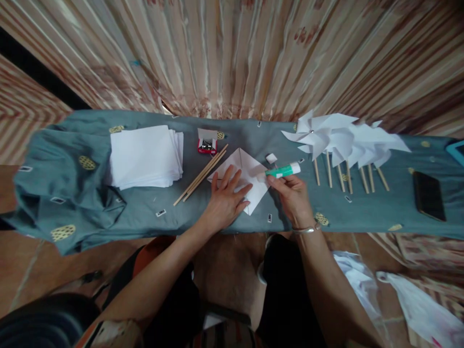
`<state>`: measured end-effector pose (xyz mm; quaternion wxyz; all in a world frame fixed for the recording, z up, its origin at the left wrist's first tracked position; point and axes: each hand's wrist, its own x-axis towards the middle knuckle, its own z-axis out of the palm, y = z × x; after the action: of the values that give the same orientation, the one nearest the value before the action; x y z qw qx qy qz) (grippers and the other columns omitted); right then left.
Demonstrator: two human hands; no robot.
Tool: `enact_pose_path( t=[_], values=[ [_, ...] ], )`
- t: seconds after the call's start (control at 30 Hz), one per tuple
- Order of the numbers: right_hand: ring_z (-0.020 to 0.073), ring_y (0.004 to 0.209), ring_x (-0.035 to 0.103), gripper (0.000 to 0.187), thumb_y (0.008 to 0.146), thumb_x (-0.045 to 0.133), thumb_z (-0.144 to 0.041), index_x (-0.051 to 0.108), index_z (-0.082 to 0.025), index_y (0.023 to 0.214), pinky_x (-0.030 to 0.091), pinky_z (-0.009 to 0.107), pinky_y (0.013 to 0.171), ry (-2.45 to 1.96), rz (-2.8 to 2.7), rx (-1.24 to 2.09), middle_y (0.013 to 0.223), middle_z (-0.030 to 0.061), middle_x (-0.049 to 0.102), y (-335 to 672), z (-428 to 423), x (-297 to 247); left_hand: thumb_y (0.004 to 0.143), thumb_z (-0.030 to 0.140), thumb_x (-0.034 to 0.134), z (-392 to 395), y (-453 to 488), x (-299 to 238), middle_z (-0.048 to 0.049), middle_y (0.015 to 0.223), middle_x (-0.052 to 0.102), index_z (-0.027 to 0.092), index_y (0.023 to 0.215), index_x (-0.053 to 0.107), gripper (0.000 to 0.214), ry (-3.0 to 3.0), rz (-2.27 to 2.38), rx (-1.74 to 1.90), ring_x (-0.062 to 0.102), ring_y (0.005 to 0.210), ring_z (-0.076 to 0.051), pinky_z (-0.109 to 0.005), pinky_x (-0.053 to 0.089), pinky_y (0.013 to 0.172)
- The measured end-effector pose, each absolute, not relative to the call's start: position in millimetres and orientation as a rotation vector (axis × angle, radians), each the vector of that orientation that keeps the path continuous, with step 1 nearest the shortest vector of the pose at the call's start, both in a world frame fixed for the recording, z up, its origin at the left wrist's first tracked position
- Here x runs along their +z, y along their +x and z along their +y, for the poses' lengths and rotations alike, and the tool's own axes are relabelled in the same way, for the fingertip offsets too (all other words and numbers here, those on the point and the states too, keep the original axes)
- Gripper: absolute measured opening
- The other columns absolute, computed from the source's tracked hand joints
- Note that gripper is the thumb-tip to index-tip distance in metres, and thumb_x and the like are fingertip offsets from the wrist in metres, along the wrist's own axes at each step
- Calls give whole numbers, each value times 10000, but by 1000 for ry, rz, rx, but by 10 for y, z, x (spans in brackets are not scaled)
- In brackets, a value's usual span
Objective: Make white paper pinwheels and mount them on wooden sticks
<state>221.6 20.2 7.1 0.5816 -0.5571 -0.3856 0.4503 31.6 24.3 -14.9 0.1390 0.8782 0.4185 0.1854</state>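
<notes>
So closest to me are my hands: the left hand (pixel 226 200) is lying flat with its fingers spread on a creased white paper (pixel 252 164), which sits corner-on in the middle of the cloth-covered surface (pixel 145 208). My right hand (pixel 294 195) has a green and white glue stick (pixel 284 170) gripped between thumb and fingers, its end right at the paper's right corner (can't tell if they're touching). Dark phone (pixel 429 195) way over to the right. A couple of thin wooden sticks (pixel 203 174) lie slantwise just left of the paper, and a little white cap (pixel 271 158) is just past it. Further back there's a messy stack of sheets (pixel 141 157) on the left, a small open red box (pixel 207 151) with shiny metal bits (pixel 207 145) inside, and overlapping white pinwheels (pixel 340 137) on the right, handles (pixel 329 171) towards me.
</notes>
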Motion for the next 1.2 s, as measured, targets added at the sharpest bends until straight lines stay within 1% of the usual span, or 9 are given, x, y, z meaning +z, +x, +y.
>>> enact_pose_path(
  t=[0.1, 0.2, 0.4, 0.53, 0.6, 0.77, 0.97, 1.07, 1.2],
  values=[
    [122, 591, 590, 223, 650, 801, -417, 705, -236, 739, 494, 288, 614, -1393, -977, 1011, 699, -30, 700, 2169, 245, 61, 890, 411, 559, 274, 307, -186, -134, 1516, 384, 259, 1254, 609, 398, 2508, 1216, 534, 184, 1457, -364, -649, 99, 1132],
    [134, 603, 603, 209, 649, 801, -388, 709, -223, 740, 492, 288, 596, -1458, -1039, 987, 692, -20, 702, 2141, 274, 44, 893, 426, 549, 281, 298, -215, -140, 1519, 372, 245, 1263, 600, 415, 2498, 1218, 512, 194, 1450, -373, -648, 115, 1131],
    [164, 713, 661, 235, 637, 800, -331, 720, -216, 826, 534, 325, 706, -1446, -1050, 1001, 792, -3, 736, 2104, 318, 1, 881, 413, 571, 268, 302, -199, -151, 1531, 347, 243, 1287, 574, 440, 2505, 1215, 479, 198, 1450, -378, -644, 124, 1130],
    [189, 812, 692, 269, 635, 805, -327, 711, -208, 857, 546, 368, 817, -1432, -1082, 1007, 886, 15, 756, 2082, 341, -22, 885, 404, 564, 256, 306, -180, -129, 1538, 347, 256, 1283, 571, 425, 2495, 1221, 498, 189, 1454, -372, -661, 98, 1129],
    [196, 844, 696, 273, 647, 799, -326, 708, -203, 872, 545, 372, 836, -1430, -1129, 987, 915, 25, 758, 2069, 350, -29, 883, 402, 566, 250, 307, -181, -123, 1533, 358, 261, 1278, 576, 419, 2492, 1229, 499, 191, 1452, -374, -668, 89, 1129],
    [204, 824, 692, 246, 699, 763, -348, 706, -197, 885, 546, 364, 792, -1484, -1229, 886, 878, 33, 751, 2055, 352, -28, 877, 415, 571, 247, 307, -182, -143, 1522, 366, 256, 1270, 583, 425, 2483, 1239, 489, 195, 1448, -389, -675, 107, 1120],
    [200, 764, 671, 214, 737, 737, -383, 708, -193, 831, 529, 349, 727, -1537, -1265, 799, 781, 24, 727, 2073, 345, -30, 873, 401, 583, 252, 307, -165, -159, 1517, 369, 242, 1272, 582, 429, 2479, 1228, 467, 204, 1446, -391, -668, 111, 1121],
    [190, 714, 660, 215, 754, 720, -396, 703, -194, 825, 522, 335, 687, -1562, -1290, 752, 749, 22, 717, 2073, 348, -36, 875, 406, 579, 251, 309, -181, -149, 1519, 368, 250, 1271, 579, 426, 2485, 1225, 483, 201, 1448, -387, -671, 109, 1120],
    [185, 660, 648, 260, 771, 693, -444, 701, -190, 829, 510, 333, 653, -1648, -1411, 661, 761, 43, 722, 2069, 347, -42, 870, 419, 582, 249, 312, -194, -143, 1516, 373, 264, 1273, 574, 432, 2500, 1236, 487, 201, 1447, -386, -672, 115, 1119]
  ],
)
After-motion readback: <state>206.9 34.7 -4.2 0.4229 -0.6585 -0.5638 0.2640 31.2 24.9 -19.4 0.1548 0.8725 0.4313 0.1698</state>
